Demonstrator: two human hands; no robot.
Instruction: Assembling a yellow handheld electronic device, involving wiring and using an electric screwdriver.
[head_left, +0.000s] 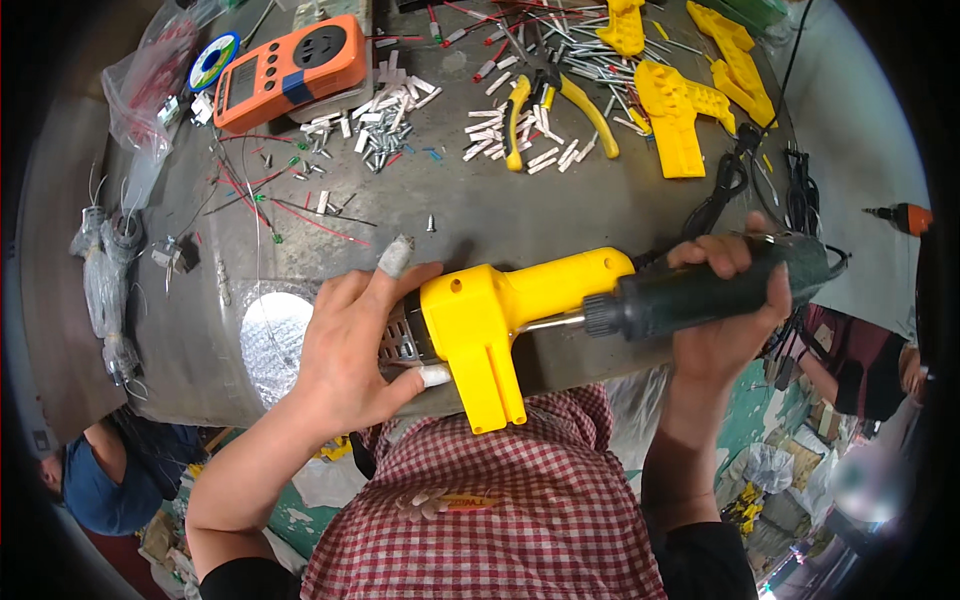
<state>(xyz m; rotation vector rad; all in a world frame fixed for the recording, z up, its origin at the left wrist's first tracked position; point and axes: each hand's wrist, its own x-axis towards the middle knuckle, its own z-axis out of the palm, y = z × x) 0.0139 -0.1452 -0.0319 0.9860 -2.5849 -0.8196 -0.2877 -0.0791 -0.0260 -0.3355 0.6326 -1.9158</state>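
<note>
My left hand [350,345] grips a yellow plastic tool housing [500,320] at its metal-vented front end, with taped fingertips around it. My right hand [725,310] is closed around a dark green powered screwdriver [700,292], whose tip meets the rear of the yellow housing. Both are held just above the near edge of the grey workbench [480,215].
On the bench lie an orange meter [285,72], yellow-handled pliers [545,105], several yellow housing halves [680,115], scattered small white parts [385,115], red wires and screws. Plastic bags [145,85] sit at the left. Black cables [735,175] trail right. Other people are below the bench at left and right.
</note>
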